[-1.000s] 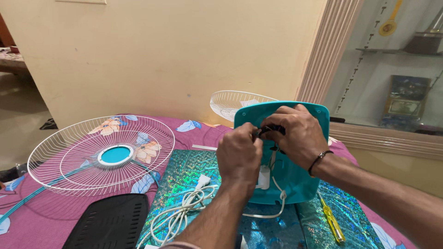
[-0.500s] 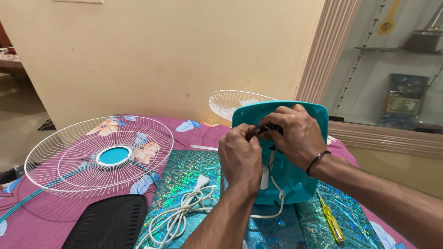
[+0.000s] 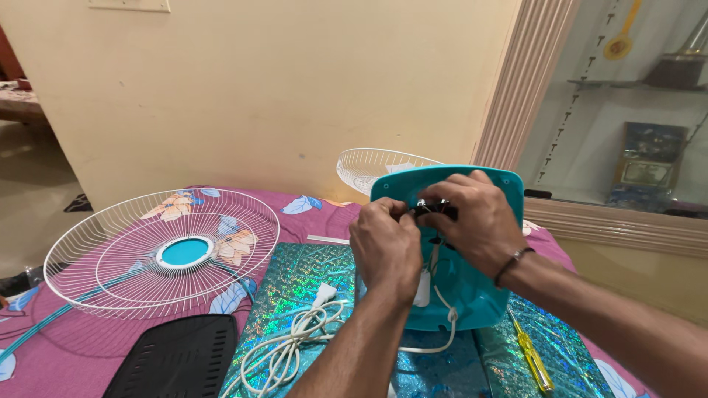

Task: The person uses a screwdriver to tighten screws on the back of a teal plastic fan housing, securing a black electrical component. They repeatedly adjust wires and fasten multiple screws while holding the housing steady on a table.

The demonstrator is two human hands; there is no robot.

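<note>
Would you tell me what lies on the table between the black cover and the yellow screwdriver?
In the head view, a coiled white cord lies on shiny teal sheet between the black cover and the yellow screwdriver; the teal fan housing stands there too.

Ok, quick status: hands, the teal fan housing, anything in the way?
Left hand and right hand both pinching a small dark part at the top of the teal fan housing. Housing upright on the table. White cord coiled beside it, not blocking.

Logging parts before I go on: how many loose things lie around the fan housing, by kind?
White wire fan grilles: 2
Coiled white power cord: 1
Black slotted plastic cover: 1
Yellow-handled screwdriver: 1
Total: 5
</note>
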